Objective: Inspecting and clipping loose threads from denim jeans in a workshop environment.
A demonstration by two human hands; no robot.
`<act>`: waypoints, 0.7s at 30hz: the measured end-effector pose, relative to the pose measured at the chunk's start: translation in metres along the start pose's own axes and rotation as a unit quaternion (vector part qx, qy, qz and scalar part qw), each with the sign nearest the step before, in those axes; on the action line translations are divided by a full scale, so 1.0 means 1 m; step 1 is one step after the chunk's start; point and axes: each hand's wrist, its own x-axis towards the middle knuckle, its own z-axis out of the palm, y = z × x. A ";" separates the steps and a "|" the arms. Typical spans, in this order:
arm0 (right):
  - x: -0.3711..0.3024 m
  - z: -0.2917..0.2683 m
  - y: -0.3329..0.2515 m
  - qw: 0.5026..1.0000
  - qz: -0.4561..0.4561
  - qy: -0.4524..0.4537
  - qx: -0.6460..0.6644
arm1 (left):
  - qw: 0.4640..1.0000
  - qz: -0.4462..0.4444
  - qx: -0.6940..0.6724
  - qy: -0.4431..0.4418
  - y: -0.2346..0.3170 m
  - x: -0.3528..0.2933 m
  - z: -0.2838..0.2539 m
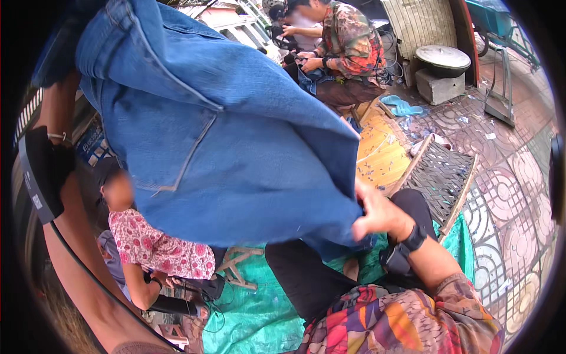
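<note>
Blue denim jeans (pixel 236 153) are spread in the air across the upper middle, with pale seams and a stitched patch pocket showing. My right hand (pixel 380 213) grips their lower right edge, the thumb in front and the fingers partly behind the cloth. At the far upper left, my left hand (pixel 60 100) is raised and holds up the other end; the denim covers its fingers. Black bands circle both my wrists, and a cable (pixel 97 277) runs down the left forearm. Below the cloth are my dark-trousered legs (pixel 306 277).
A green tarp (pixel 259 321) lies under me. One person (pixel 159 242) sits at the left beside a small wooden stool (pixel 239 268); another (pixel 354 47) works on denim farther away. Right of me are a woven-seat stool (pixel 439 177), a wooden board (pixel 380 147), blue slippers (pixel 404 106) and a lidded pot (pixel 443 61).
</note>
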 end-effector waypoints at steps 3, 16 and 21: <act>-0.011 0.028 0.007 0.964 0.043 0.016 -0.262 | 1.000 -0.005 -0.005 -0.011 -0.005 0.002 0.010; 0.109 -0.087 -0.001 0.890 0.030 0.450 0.070 | 0.998 -0.005 -0.029 -0.047 -0.019 0.011 0.011; 0.096 -0.146 0.002 0.881 0.021 0.471 0.051 | 0.994 0.003 -0.063 -0.094 -0.023 0.003 0.031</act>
